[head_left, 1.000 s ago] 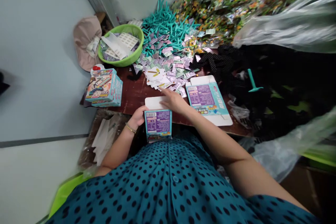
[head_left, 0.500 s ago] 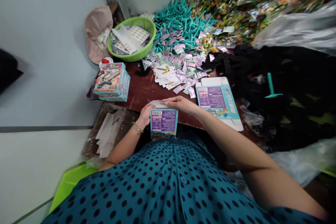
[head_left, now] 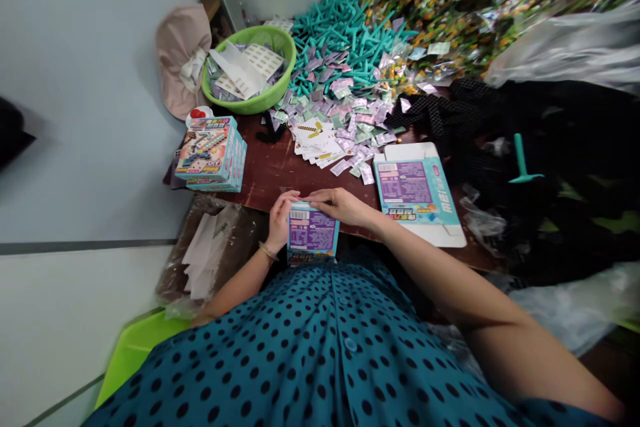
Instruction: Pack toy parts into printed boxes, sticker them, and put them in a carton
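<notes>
Upright against my body at the table's front edge is a small cardboard box (head_left: 313, 235), its purple and light-blue printed back facing up at me. My left hand (head_left: 281, 217) wraps its upper left side. Across the top edge lies my right hand (head_left: 340, 204), its fingers pressed on the closing flap. The contents of the box are hidden. To the right, a flattened box (head_left: 413, 183) of the same print lies on the table with its white flaps spread. Several finished-looking boxes (head_left: 207, 153) are stacked at the left.
Behind are a pile of teal plastic hammer-like pieces (head_left: 340, 33), small foil sachets (head_left: 357, 120), printed sheets (head_left: 317, 140) and a green basket (head_left: 250, 103). A clear bag with white strips (head_left: 203, 253) sits at left. Black cloth (head_left: 560, 120) covers the right, with one teal piece (head_left: 522, 159) on it.
The white top flap that stood raised is now folded down onto the box. My right hand has moved slightly down and presses along the top edge.
</notes>
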### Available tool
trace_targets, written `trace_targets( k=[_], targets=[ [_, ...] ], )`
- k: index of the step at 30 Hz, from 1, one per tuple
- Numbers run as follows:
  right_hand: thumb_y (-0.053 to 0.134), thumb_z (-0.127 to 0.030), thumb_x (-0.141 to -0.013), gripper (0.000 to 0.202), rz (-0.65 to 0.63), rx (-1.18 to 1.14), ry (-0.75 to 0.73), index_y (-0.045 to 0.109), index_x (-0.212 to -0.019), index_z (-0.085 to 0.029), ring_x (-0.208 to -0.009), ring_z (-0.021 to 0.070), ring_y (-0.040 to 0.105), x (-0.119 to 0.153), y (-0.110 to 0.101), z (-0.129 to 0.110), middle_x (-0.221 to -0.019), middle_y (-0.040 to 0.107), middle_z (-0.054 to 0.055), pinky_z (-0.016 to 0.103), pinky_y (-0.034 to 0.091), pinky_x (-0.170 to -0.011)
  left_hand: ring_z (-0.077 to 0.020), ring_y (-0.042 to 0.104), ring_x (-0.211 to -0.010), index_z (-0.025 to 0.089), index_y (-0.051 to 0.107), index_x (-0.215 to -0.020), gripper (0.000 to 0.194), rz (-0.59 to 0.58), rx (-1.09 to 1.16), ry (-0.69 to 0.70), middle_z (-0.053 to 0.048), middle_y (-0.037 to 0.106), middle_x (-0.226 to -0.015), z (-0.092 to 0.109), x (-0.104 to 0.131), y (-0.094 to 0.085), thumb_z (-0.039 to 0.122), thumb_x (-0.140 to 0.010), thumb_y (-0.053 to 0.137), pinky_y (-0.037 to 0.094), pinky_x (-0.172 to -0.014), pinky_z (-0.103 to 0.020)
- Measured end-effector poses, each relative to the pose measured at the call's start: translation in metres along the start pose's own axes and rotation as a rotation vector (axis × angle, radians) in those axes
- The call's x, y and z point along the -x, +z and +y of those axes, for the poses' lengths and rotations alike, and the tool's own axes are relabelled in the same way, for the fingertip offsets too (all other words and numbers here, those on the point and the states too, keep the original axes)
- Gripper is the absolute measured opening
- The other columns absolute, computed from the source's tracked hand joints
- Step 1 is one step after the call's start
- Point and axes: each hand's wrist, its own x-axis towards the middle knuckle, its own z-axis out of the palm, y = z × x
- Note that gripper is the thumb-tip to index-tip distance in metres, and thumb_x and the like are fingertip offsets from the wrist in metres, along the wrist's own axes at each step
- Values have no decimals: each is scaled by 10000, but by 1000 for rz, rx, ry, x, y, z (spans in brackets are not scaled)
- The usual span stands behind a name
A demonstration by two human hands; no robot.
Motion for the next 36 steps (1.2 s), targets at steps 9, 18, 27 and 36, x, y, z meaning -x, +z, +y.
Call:
trace_targets(
  k=[9, 18, 27, 36],
  targets=[
    [594, -461, -985, 347, 198, -65, 27, 784, -1189, -255, -1261, 265, 657, 45, 18, 27, -1303, 723, 80, 475, 475, -1149, -243, 651, -1090, 212, 723, -875, 336, 79, -273, 145, -87, 716, -1116, -11, 17, -21, 534, -923, 642, 465, -1043, -389],
    [694, -453, -913, 591, 345, -127, 46, 577, -1444, -222, -1125, 267, 711, 50, 32, -39, -1327, 707, 84, 428, 581, -1000, -191, 678, -1043, 173, 678, -945, 257, 171, -150, 377, -91, 706, -1180, 43, -24, -18, 393, -1013, 563, 533, -934, -360],
    [632, -383, -984, 407, 306, 561, -97, 670, -1348, -205, -1236, 280, 650, 3, 34, -30, -1366, 677, 137, 436, 541, -1053, -289, 558, -1353, 268, 623, -1331, 328, -34, -910, 751, -107, 640, -1377, 52, -4, -24, 325, -1025, 522, 448, -1135, -532],
    [561, -478, -999, 669, 351, 1010, 248, 527, -1472, -7, -1502, 417, 373, 92, 30, 63, -1549, 482, 277, 648, 190, -1256, -378, 325, -1546, 147, 455, -1555, 761, -593, -1535, 717, -157, 363, -1666, -16, 3, -21, 143, -826, 673, 294, -1232, -559]
  ],
)
